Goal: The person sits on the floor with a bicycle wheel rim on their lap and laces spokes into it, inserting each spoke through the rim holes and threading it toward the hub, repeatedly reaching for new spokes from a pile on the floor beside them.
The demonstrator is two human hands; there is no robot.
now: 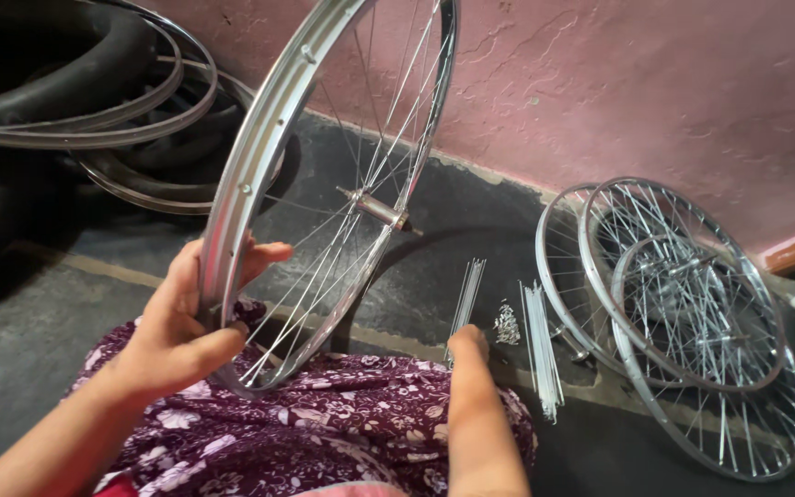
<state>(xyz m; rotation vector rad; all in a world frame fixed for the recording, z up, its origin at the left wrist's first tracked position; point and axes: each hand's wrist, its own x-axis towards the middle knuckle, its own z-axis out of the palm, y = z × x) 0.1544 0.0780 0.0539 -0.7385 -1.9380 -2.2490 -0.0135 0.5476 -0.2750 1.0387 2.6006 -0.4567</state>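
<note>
**Wheel up on the lap, spokes mostly in, loose ones waiting on the floor**

Here we are, looking down: the left hand is wrapped round the rim of the bicycle wheel, thumb on the near side, fingers curled over the far side, holding it upright and a little tilted on the lap. The right hand reaches down past the knee toward the floor; its fingers are hidden from here, so I cannot tell whether they are spread or pinching anything.

How far along? By my reading the wheel is largely laced: thin spokes fan from the hub out to the rim on most of its round, though the upper part looks sparser. Two bundles of loose spokes and lie on the floor beside the knee, with a small heap of nipples between them, so fitting seems unfinished.

Materials now: the rim is bright polished metal, channelled, with a row of holes. The spokes are fine, straight, silvery wire. The floor is dark, rough concrete; the wall is cracked pink plaster. Spoked wheels lean stacked at the floor's right edge; bare rims and black rubber tyres fill the far left corner. The lap wears purple flowered cloth.
</note>
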